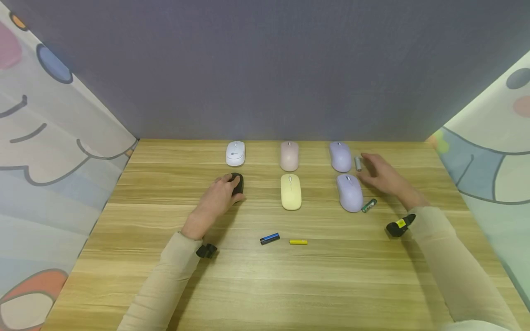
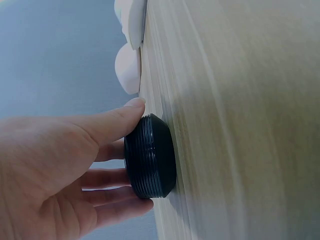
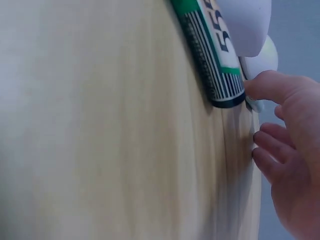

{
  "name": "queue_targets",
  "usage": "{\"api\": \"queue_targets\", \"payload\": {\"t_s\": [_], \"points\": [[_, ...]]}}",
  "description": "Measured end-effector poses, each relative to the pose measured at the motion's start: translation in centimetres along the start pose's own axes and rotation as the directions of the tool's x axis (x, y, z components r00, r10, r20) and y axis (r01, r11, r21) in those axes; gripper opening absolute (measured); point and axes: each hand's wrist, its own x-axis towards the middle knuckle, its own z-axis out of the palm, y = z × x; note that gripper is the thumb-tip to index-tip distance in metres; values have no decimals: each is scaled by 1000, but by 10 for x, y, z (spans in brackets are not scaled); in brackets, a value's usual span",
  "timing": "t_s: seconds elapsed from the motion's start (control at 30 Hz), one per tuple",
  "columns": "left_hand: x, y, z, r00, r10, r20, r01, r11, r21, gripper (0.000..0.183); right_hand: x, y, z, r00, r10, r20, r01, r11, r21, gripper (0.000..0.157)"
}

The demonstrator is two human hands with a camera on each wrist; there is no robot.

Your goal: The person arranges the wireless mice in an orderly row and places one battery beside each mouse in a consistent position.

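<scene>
My left hand [image 1: 217, 197] grips a black computer mouse [image 1: 238, 184] that sits on the wooden table. In the left wrist view the thumb is on one side of the ribbed black mouse [image 2: 150, 157] and the fingers are on the other. My right hand [image 1: 385, 177] reaches beside a grey battery [image 1: 358, 163], thumb and fingers spread, nothing between them. Left of that battery lie two purple mice, a far one [image 1: 340, 156] and a near one [image 1: 349, 193]. A green battery [image 1: 369, 205] lies by the near purple mouse; it looms large in the right wrist view [image 3: 212, 55].
A white mouse [image 1: 235, 153] and a pink mouse [image 1: 289, 156] stand along the back, with a yellow mouse [image 1: 291, 192] nearer. Blue-and-black batteries [image 1: 270, 238] and a yellow battery [image 1: 298, 242] lie in front. A grey panel [image 1: 281, 73] borders the table's far edge.
</scene>
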Motion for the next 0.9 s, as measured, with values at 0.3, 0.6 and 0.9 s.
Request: {"api": "queue_targets", "payload": {"t_s": [0.3, 0.6, 0.9], "points": [[-1, -1, 1, 1000, 16, -17, -16, 1000, 8, 66, -32, -3, 2, 997, -68, -44, 68, 998, -9, 64], [-2, -1, 1, 1000, 20, -21, -19, 1000, 4, 67, -58, -5, 5, 987, -141, -72, 138, 990, -40, 62], [-2, -1, 1, 1000, 14, -10, -14, 1000, 3, 67, -77, -14, 6, 988, -139, -72, 138, 990, -19, 61]]}}
